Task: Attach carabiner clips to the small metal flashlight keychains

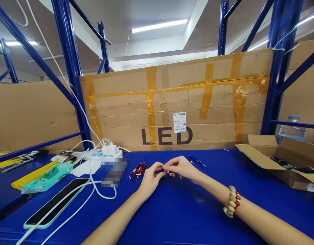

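Note:
Over the middle of the blue table, my left hand (pixel 151 177) and my right hand (pixel 181 167) meet with fingertips pinched together. Between them is a small dark piece with a shiny metal end (pixel 169 173), mostly covered by the fingers; its exact kind does not show. Just left of my left hand lies a small bunch of red and blue carabiner keychains (pixel 138 171) with slim tube bodies. A single blue carabiner keychain (pixel 198 162) rests beyond my right hand, a tiny silvery bit (pixel 192 162) beside it.
At left lie a phone (pixel 57 202) under white cables, a teal patterned packet (pixel 48 177), a yellow roll (pixel 35 174) and a white power strip (pixel 105 155) with chargers. An open cardboard box (pixel 264 166) stands at right. A cardboard panel (pixel 121 115) closes the back between blue posts.

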The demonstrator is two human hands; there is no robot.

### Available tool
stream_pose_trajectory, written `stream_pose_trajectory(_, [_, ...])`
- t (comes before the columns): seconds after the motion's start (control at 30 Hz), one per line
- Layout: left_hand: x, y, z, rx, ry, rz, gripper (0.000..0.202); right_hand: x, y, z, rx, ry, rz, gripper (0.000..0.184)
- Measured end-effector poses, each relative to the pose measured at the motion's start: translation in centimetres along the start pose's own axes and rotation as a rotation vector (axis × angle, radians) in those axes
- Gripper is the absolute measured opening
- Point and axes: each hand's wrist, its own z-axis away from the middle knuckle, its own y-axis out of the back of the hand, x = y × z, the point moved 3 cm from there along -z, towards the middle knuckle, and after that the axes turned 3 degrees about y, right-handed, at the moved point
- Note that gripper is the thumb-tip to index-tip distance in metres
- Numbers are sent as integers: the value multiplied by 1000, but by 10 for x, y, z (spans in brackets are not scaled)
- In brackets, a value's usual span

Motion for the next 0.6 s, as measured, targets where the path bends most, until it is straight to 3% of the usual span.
stream_pose_trajectory(0.07, [-3, -1, -1, 4, 28, -22, 15, 2, 1, -2, 52, 49, 58, 36])
stream_pose_trajectory(0.17, [-12, 4, -4, 109, 88, -62, 17, 5, 5, -3, 71, 101, 156, 33])
stream_pose_trajectory(0.3, [-22, 10, -6, 202, 102, -79, 18, 10, 13, 0, -138, 109, 260, 35])
stream_pose_trajectory(0.37, [-23, 12, -6, 210, 96, -103, 19, 14, 17, 2, -224, 99, 298, 42])
stream_pose_trajectory(0.47, [-20, 12, -6, 200, 78, -119, 19, 24, 22, 2, -220, 86, 366, 48])
stream_pose_trajectory(0.6, [-14, 10, -5, 133, 43, -39, 20, 37, 21, -2, -190, 97, 366, 33])
